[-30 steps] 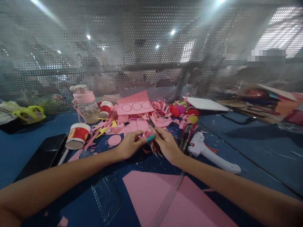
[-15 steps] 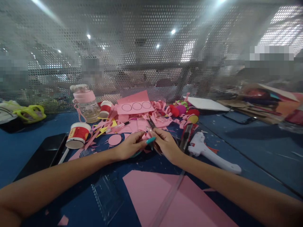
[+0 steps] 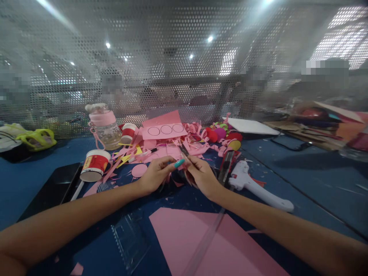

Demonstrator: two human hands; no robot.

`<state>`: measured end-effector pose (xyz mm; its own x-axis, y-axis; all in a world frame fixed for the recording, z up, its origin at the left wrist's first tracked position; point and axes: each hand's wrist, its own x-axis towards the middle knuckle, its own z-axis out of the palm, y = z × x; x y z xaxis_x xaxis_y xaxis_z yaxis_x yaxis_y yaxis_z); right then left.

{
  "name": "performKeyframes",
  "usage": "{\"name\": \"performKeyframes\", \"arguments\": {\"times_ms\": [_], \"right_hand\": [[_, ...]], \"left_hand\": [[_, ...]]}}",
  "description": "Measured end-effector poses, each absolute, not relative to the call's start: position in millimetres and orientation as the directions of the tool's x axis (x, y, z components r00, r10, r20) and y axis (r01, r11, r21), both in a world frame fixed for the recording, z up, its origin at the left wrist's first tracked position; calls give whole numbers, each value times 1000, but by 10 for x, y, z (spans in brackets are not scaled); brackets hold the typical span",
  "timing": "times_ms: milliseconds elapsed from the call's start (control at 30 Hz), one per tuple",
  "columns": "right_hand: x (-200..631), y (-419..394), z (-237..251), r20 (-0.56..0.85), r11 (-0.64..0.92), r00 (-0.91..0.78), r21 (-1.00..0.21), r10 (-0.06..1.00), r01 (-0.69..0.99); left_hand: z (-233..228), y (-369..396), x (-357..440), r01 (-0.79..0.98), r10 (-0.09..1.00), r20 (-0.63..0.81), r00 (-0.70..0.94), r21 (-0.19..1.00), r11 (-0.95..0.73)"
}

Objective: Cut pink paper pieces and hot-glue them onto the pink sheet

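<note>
Left hand (image 3: pixel 156 176) has shifted its thumb toward 11 o'clock; fingers bent, can't tell if clamped. Right hand (image 3: pixel 204 179) at left's 3 o'clock, curled, grip also unclear. Slim dark tool (image 3: pixel 183 150) at right hand's 11, nearer it, axis 11-to-5; pink paper circle (image 3: pixel 139 171) at left hand's 9.

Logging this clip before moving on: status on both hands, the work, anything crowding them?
Left hand and right hand close together, grip details unclear. Pink sheet flat, nearer the camera. Pink scraps crowd beyond; white glue gun to the right.
</note>
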<state>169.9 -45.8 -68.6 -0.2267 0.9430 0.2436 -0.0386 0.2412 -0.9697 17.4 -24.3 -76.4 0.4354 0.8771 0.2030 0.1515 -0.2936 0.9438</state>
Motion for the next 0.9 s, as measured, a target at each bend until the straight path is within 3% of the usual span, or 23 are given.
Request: {"name": "performKeyframes", "arguments": {"times_ms": [167,400,467,667,900], "right_hand": [[1714,-445,-709,282,282,-244,-959,928,-34],[1720,-442,-726,317,333,-236,-942,918,32],[1717,-445,-724,311,330,-245,-943,919,41],[1701,-463,-719,259,282,-250,-957,933,62],[1704,-469,-702,293,318,-231,-945,928,77]], "left_hand": [[-728,-276,153,236,839,253,482,885,-402],[-717,-257,150,342,667,568,482,579,-740],[-728,-251,156,336,678,554,482,598,-728],[-761,-294,177,270,817,294,496,842,-467],[-720,-343,186,240,792,225,567,875,-421]]}}
